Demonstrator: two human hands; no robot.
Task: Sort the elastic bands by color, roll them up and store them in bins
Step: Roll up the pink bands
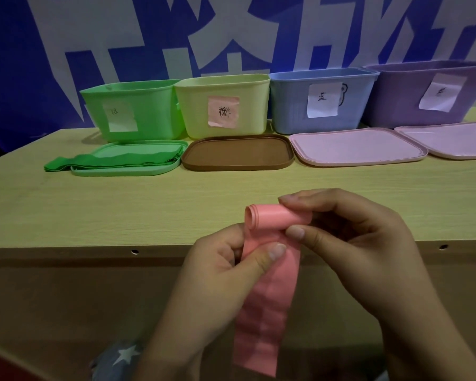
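Right now my left hand (231, 259) and right hand (338, 229) pinch the long pink stretchy band (270, 292) near me, only its top rolled, while green bands (116, 160) wait unrolled on the far-left green lid (116, 171), so lots is left.

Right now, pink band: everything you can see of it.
The pink band is a flat, wide, smooth strip, rubbery-looking, with faint crosswise creases. Its top end is rolled into a loose coil of a few layers, held just above the table's front edge. The right hand pinches the coil; the left hand grips the strip just below, thumb on its face. The rest hangs straight down past the table front, unrolled.
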